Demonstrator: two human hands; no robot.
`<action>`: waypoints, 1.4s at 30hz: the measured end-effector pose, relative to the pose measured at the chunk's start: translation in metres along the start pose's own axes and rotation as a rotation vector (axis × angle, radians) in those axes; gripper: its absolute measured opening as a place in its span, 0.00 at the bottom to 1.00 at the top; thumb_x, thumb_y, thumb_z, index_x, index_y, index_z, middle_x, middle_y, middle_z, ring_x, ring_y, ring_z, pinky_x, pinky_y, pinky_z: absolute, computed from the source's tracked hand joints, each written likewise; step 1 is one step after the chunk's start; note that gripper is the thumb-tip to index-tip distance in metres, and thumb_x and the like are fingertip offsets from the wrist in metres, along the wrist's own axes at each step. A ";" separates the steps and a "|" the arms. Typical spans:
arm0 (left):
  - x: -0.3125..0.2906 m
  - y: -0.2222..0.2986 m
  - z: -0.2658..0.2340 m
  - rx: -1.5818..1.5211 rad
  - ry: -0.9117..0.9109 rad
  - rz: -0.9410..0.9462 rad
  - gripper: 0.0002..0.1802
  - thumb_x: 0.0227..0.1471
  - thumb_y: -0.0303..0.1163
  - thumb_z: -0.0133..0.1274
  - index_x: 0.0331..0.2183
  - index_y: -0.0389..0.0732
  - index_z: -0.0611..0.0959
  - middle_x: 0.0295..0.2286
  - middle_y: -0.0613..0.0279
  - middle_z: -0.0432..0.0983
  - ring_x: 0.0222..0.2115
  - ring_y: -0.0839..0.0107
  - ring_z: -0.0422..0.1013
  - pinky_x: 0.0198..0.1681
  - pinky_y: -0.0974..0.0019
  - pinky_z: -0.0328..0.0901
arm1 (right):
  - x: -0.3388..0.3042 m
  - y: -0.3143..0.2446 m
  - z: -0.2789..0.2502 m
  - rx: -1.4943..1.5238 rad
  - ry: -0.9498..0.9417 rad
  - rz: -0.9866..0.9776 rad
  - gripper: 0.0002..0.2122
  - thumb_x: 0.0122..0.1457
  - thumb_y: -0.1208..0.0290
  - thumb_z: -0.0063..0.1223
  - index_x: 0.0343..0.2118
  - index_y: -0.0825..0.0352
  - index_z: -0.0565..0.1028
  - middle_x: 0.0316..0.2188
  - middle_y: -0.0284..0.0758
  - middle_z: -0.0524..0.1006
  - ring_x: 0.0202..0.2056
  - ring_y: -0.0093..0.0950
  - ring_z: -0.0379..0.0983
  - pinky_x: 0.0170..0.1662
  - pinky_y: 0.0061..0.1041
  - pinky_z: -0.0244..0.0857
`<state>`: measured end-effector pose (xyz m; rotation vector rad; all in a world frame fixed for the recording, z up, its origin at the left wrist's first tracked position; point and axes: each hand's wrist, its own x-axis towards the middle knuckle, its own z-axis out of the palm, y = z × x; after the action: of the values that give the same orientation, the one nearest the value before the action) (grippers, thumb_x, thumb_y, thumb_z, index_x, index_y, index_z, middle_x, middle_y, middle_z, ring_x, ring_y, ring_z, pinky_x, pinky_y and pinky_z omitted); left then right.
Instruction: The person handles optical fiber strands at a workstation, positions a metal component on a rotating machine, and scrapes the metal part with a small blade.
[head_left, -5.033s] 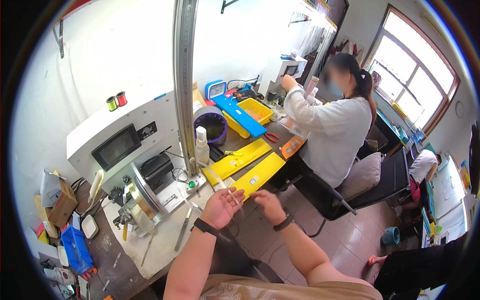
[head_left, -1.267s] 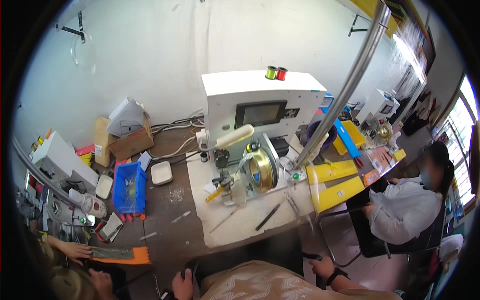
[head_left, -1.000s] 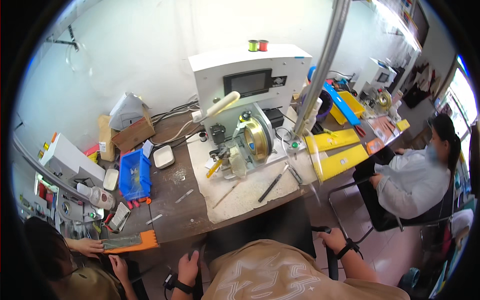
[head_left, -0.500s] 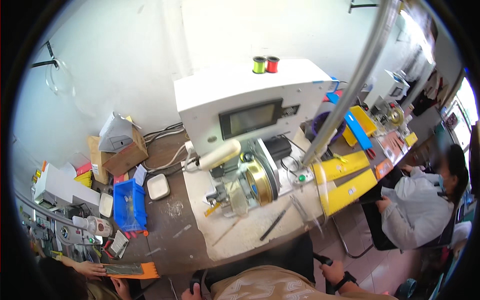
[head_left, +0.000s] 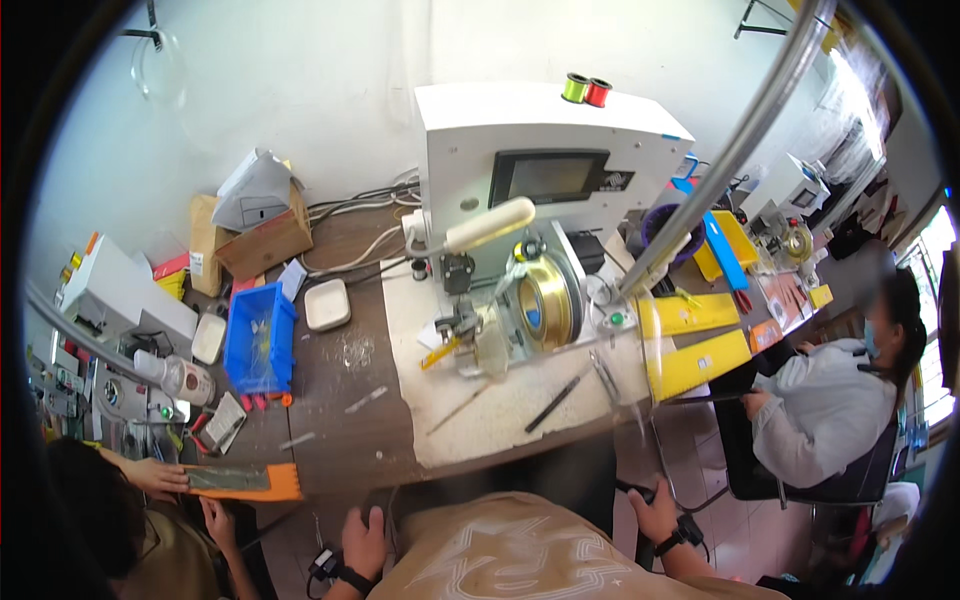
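Note:
At the lower edge, beside my tan shirt, my left hand [head_left: 364,540] is raised with thumb and forefinger apart and nothing visible between them; its other fingers are partly hidden. A black strap with a small device [head_left: 326,566] circles that wrist. On the other side of my body, my right hand [head_left: 656,517] closes around the end of a black bar that looks like a chair armrest [head_left: 632,488]. Ahead of me on the bench stands a white winding machine [head_left: 455,170] with a dark screen [head_left: 548,176] and a gold wheel [head_left: 548,308].
Green [head_left: 575,88] and red [head_left: 598,93] thread spools top the machine. A blue bin [head_left: 262,340] and white dish [head_left: 326,304] stand left. Yellow boards [head_left: 700,365] and a metal pole [head_left: 720,150] are right. Seated people flank me; one has hands on an orange board [head_left: 285,482].
My left hand has come away from the black armrest and risen. My right hand stays by its armrest. The whole view has shifted, with the bench now higher in the picture.

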<state>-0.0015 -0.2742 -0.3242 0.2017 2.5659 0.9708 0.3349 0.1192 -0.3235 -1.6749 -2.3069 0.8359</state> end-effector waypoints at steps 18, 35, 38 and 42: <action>-0.001 0.134 -0.085 -1.082 0.172 0.826 0.20 0.70 0.40 0.40 0.43 0.32 0.76 0.32 0.52 0.73 0.35 0.64 0.71 0.43 0.59 0.66 | 0.018 -0.108 -0.082 0.156 0.865 -0.766 0.05 0.63 0.77 0.56 0.40 0.71 0.76 0.37 0.42 0.76 0.41 0.40 0.71 0.48 0.39 0.64; 0.015 0.280 -0.051 -1.725 -0.020 0.887 0.17 0.70 0.43 0.41 0.36 0.42 0.77 0.29 0.64 0.72 0.29 0.71 0.65 0.35 0.64 0.61 | -0.091 -0.320 0.005 0.592 -0.003 -1.427 0.17 0.46 0.71 0.72 0.39 0.66 0.79 0.36 0.35 0.78 0.35 0.37 0.76 0.37 0.33 0.71; 0.017 0.281 -0.041 -1.651 0.122 0.880 0.14 0.69 0.40 0.43 0.37 0.41 0.75 0.29 0.62 0.72 0.29 0.72 0.66 0.35 0.65 0.61 | -0.087 -0.319 0.009 0.519 -0.014 -1.449 0.17 0.45 0.74 0.72 0.38 0.67 0.77 0.38 0.38 0.77 0.37 0.39 0.76 0.38 0.34 0.72; 0.024 0.279 -0.037 -1.209 0.464 0.963 0.08 0.66 0.32 0.49 0.38 0.37 0.73 0.30 0.61 0.71 0.29 0.73 0.65 0.33 0.70 0.62 | -0.077 -0.319 0.016 0.382 -0.089 -1.600 0.18 0.43 0.74 0.73 0.36 0.68 0.75 0.40 0.40 0.76 0.39 0.40 0.75 0.39 0.34 0.72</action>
<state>-0.0394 -0.0805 -0.1219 0.9418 1.6037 2.9361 0.0929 -0.0248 -0.1536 0.5117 -2.3146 0.7444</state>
